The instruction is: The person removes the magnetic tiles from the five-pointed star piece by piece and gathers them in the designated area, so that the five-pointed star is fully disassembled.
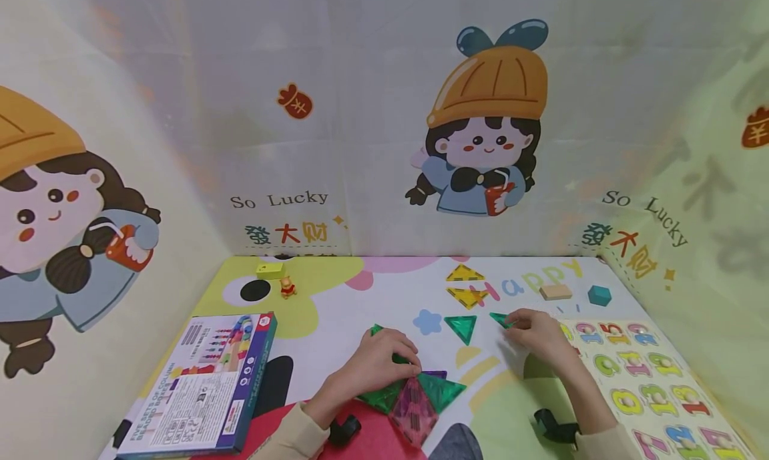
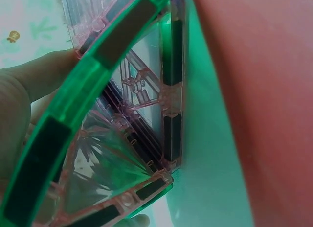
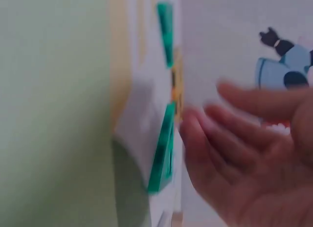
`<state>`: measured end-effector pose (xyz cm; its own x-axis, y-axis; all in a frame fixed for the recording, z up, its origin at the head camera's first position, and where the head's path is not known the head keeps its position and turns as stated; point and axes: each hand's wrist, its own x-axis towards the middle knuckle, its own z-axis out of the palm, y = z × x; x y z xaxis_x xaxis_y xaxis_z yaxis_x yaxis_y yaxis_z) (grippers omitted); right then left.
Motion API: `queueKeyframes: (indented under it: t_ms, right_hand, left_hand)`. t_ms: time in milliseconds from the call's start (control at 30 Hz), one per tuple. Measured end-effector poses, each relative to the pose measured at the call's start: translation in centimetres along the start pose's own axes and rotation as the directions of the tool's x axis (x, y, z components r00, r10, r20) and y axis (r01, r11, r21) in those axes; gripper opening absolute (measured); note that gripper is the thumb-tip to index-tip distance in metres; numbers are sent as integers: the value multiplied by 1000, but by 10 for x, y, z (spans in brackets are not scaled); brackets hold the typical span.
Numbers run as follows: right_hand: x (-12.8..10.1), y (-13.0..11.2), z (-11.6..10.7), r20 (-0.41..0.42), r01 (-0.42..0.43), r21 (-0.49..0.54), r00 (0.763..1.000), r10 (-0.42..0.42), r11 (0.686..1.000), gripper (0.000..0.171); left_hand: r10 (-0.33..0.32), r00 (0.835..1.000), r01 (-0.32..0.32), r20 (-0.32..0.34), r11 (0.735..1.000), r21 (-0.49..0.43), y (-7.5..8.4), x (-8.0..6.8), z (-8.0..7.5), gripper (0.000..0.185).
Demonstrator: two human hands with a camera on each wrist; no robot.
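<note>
**Inspector A:** Magnetic tiles (image 1: 414, 396), translucent triangles in green and pink, joined edge to edge at near centre of table mat (image 1: 396, 293). Left hand (image 1: 375, 363) on top of cluster, fingers curled round upper edge of a green tile. Left wrist view confirms: thumb and fingertips pinching green and pink frames, dark magnet strips plain along the edges.

**Inspector B:** Noted. Right side?

**Inspector A:** Right hand (image 1: 537, 336) just beyond, right of centre, fingertips at a small green triangle tile (image 1: 500, 320) lying flat on the mat. Wrist view blurred; fingers (image 3: 234, 139) loosely bent, close beside the green tile edge. Touching or pinching: cannot tell.

**Inspector B:** Between the hands?

**Inspector A:** One loose green triangle (image 1: 461, 327), point toward the near edge, apart from both hands. Blue flower print just left of it.

**Inspector B:** Flanks?

**Inspector A:** Left: printed toy box (image 1: 204, 386), flat, slightly skewed. Right: number puzzle board (image 1: 655, 386) along the right edge, coloured digits seated in it. Dark wrist straps on both forearms at bottom of head view.

**Inspector B:** Further back?

**Inspector A:** Two yellow triangle tiles (image 1: 465, 285), one beyond the other, past the loose green one. Wooden block (image 1: 555, 291) and teal cube (image 1: 599, 295) far right, near each other, not touching. Far left: yellow block (image 1: 270, 270) with small bear figure (image 1: 288, 287) just beside. Cartoon-print curtain (image 1: 480, 133) behind and to both sides.
</note>
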<state>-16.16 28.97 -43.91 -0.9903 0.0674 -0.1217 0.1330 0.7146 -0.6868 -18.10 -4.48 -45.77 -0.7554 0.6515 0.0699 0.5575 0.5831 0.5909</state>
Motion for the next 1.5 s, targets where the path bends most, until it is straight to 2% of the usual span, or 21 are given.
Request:
queueKeyframes:
  t_ms: [67, 100, 200, 300, 367, 433, 633, 733, 900, 1100, 1500]
  right_hand:
    - [-3, -6, 7, 140, 54, 91, 988, -67, 994, 29]
    - [-5, -9, 11, 212, 74, 144, 972, -104, 987, 29]
    - [-10, -18, 27, 393, 135, 254, 891, -230, 958, 28]
    - [-14, -31, 43, 482, 200, 263, 821, -308, 944, 23]
    - [-16, -39, 52, 510, 230, 239, 797, -323, 944, 18]
    - [-18, -46, 59, 517, 242, 206, 796, -315, 948, 15]
    - [-23, -51, 71, 462, 303, 109, 828, -318, 947, 17]
    - [-22, -51, 75, 443, 311, 99, 837, -321, 945, 16]
    - [-18, -45, 76, 460, 251, 170, 835, -302, 953, 14]
    - [-16, -42, 74, 471, 222, 256, 821, -322, 941, 15]
    - [-16, -40, 73, 470, 183, 346, 815, -339, 920, 18]
  left_hand:
    - [1, 1000, -1, 0, 1000, -4, 0, 0, 0, 7]
    - [3, 1000, -3, -2, 1000, -3, 0, 0, 0, 7]
    - [11, 1000, -11, -11, 1000, 8, 1, 0, -1, 6]
    - [16, 1000, -15, -23, 1000, 26, 2, 0, -1, 6]
    - [17, 999, -16, -27, 999, 36, 2, 0, 0, 5]
    - [18, 999, -17, -30, 999, 40, 2, 1, 0, 5]
    - [22, 999, -21, -29, 999, 42, 1, 0, -1, 6]
    - [19, 999, -18, -28, 999, 41, 0, 0, 0, 6]
    - [8, 1000, -7, -14, 999, 32, -2, 0, 0, 6]
    - [4, 1000, -4, -6, 1000, 25, -2, 0, -1, 6]
    - [17, 1000, -17, 12, 1000, -4, -5, 0, -3, 6]
